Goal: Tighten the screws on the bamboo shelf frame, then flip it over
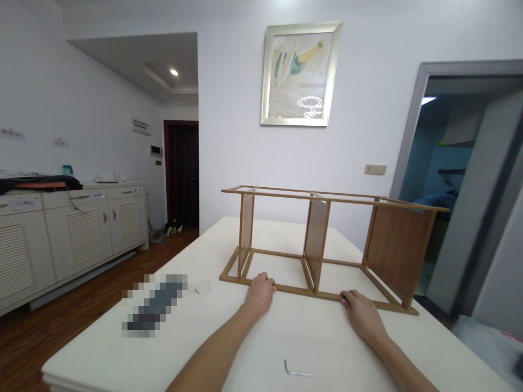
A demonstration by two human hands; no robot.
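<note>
Frame: a wooden shelf frame (327, 245) lies on its side on the white table (122, 348), across the far half, its right end near the table's right edge.
Left hand: the left hand (260, 293) rests palm down, fingers curled over the frame's near bottom rail, touching it left of the middle panel.
Right hand: the right hand (362, 314) lies flat, fingers together, its fingertips against the same rail right of the middle panel.
Hex key: a small metal hex key (295, 370) lies near the table's front edge, between the two forearms, well apart from the frame.
Blurred item: a pixelated dark object (157, 305) sits toward the table's left edge, left of the left hand.
Writing: none can be read; labels on the cabinet (61, 234) are too small.
</note>
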